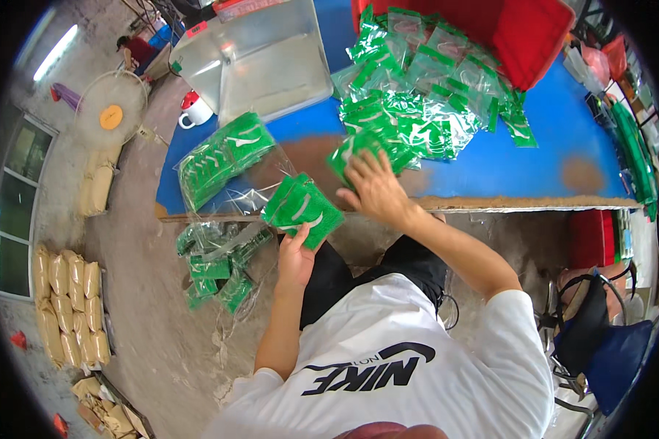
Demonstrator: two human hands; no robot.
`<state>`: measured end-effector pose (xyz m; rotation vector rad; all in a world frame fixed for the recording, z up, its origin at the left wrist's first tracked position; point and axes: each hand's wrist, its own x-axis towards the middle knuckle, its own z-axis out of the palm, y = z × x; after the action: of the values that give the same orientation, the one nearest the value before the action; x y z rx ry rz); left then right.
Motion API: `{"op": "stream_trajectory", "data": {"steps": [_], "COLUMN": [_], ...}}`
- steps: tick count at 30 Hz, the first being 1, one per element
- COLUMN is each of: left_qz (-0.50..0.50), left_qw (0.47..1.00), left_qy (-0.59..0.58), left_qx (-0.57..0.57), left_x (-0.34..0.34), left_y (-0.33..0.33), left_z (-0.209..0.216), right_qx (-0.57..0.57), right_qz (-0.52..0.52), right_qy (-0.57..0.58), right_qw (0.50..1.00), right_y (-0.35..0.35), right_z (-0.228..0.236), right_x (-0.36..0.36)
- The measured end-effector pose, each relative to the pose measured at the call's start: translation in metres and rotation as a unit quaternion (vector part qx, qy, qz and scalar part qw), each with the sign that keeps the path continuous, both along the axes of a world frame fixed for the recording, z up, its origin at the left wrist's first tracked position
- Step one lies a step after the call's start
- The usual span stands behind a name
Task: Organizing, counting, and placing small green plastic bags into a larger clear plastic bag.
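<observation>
The left hand (pixel 294 257) grips green packets (pixel 302 208) just off the blue table's (pixel 490 174) near edge. The right hand (pixel 377 187) covers another green packet (pixel 340 159) (blurred; I cannot tell if gripped). Bare tabletop opens rightward; a filled clear bag (pixel 223 161) reaches the near-left edge.

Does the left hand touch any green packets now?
Touching: the head view shows the left hand holding green packets by their lower edge.
</observation>
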<state>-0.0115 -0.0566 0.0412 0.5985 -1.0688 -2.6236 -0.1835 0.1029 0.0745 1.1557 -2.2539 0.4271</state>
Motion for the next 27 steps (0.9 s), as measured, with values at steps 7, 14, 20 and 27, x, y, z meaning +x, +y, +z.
{"op": "stream_trajectory", "data": {"steps": [7,14,20,27], "left_qz": [-0.037,-0.002,-0.020,0.010], "left_qw": [0.992,0.999,0.996,1.000], "left_qy": [-0.057,-0.021,0.008,-0.007], "left_qx": [-0.102,0.045,0.084,-0.019], "left_x": [-0.005,0.005,0.002,0.010], "left_y": [0.004,-0.002,0.003,-0.011], "left_z": [0.003,-0.005,-0.009,-0.007], "right_qx": [-0.116,0.043,-0.079,-0.006], "right_qz": [0.115,0.080,0.100,0.077], "right_qy": [-0.281,-0.090,-0.340,-0.086], "right_qw": [0.945,0.992,0.932,0.993], "right_y": [0.003,-0.012,-0.006,-0.005], "right_z": [0.023,0.000,0.011,-0.011], "right_x": [-0.010,-0.018,0.014,0.002]}}
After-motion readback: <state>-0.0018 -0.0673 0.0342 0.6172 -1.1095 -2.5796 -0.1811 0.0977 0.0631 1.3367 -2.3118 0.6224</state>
